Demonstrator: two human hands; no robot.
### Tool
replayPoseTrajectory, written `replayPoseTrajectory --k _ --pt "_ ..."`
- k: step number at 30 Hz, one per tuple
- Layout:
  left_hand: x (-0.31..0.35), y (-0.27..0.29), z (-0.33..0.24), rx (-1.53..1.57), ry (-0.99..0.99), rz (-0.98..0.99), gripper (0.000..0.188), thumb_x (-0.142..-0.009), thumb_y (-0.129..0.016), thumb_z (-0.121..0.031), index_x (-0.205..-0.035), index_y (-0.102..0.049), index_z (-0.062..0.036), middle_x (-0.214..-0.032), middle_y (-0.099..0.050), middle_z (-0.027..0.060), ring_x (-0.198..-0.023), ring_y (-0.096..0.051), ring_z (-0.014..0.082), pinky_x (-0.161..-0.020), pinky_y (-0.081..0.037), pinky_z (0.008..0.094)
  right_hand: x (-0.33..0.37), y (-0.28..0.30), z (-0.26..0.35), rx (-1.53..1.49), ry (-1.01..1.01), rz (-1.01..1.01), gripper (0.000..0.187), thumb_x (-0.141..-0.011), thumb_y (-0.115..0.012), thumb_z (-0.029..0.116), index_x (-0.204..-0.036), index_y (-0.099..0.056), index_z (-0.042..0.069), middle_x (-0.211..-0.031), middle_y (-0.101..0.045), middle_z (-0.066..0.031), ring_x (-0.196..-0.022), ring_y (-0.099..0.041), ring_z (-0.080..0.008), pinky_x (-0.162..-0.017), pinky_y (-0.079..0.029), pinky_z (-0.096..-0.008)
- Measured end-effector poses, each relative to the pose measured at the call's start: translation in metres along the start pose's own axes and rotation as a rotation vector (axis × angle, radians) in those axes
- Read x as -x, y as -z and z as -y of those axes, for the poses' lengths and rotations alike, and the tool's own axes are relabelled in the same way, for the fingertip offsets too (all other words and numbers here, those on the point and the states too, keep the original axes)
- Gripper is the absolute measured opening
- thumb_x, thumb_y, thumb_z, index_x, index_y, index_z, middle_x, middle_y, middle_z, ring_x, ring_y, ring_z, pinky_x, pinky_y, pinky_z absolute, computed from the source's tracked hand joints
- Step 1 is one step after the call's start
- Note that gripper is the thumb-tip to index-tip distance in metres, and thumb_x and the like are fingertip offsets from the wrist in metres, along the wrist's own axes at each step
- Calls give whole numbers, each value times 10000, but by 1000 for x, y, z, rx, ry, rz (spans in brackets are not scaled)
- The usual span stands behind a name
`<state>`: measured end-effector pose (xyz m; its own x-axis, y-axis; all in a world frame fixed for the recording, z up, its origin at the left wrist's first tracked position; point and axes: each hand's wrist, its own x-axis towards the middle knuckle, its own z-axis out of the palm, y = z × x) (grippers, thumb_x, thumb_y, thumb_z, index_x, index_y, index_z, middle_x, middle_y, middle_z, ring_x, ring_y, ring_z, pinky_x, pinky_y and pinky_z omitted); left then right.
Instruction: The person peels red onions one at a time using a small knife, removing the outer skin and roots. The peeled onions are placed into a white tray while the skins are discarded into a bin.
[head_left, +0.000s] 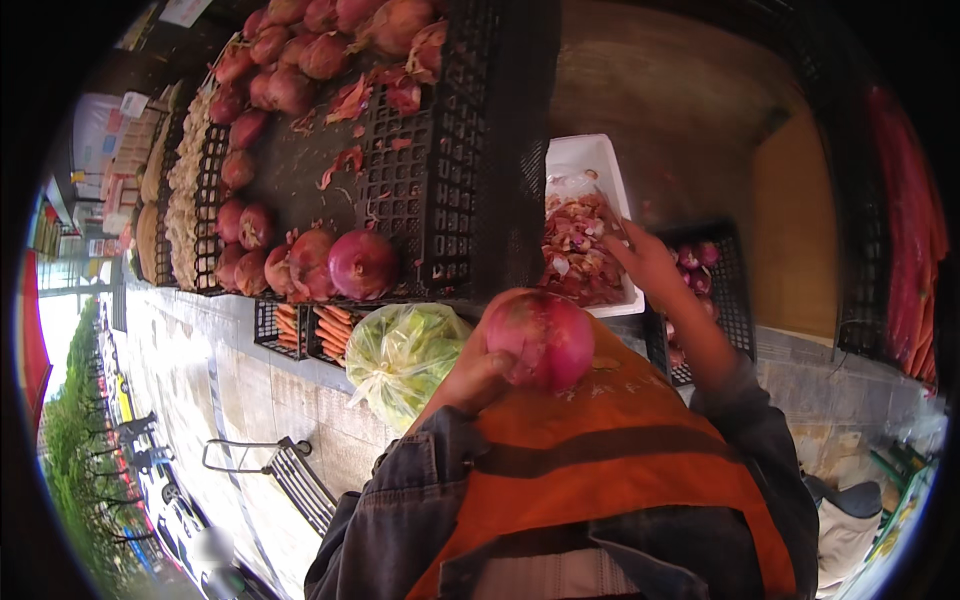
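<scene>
A large red onion (545, 345) rests in my left hand (478, 368), whose thumb and fingers curl round its left side in front of my orange apron (610, 440). My right hand (648, 262) hangs over the right side of a white foam box (632, 280). Its fingers are stretched out and apart, and I see nothing in them. Loose red onion skins (582, 240) fill much of the box. The onion's surface looks smooth and shiny, with a paler patch in the middle.
A black plastic crate (450, 200) at upper left bears several red onions (290, 85) and dry skin scraps. Below it are crated carrots (335, 328) and a clear bag of green vegetables (405, 355). Another onion crate (735, 300) stands right; a hand cart (295, 480) lower left.
</scene>
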<state>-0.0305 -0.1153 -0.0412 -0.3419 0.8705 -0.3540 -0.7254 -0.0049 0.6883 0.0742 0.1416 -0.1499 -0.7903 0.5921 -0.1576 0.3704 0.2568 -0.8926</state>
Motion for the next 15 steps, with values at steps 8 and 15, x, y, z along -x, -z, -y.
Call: replayPoseTrajectory --k 8,15 --pt "1 -5 -4 -163 -117 20 747 -674 -669 -209 -1337 -389 -8 -1235 -530 121 -1152 -525 221 -987 -424 343 112 63 107 385 563 340 349 -797 -663 273 -1102 -590 119 -817 -586 -83 -723 -612 -289 -615 -486 -382" --pt "-14 -8 -6 -192 -88 160 850 -733 -719 -460 -1349 -369 10 -1267 -514 129 -1168 -515 224 -1013 -399 356 128 67 111 559 668 158 354 -759 -701 335 -1021 -604 117 -738 -540 -59 -621 -581 -266 -539 -458 -363"
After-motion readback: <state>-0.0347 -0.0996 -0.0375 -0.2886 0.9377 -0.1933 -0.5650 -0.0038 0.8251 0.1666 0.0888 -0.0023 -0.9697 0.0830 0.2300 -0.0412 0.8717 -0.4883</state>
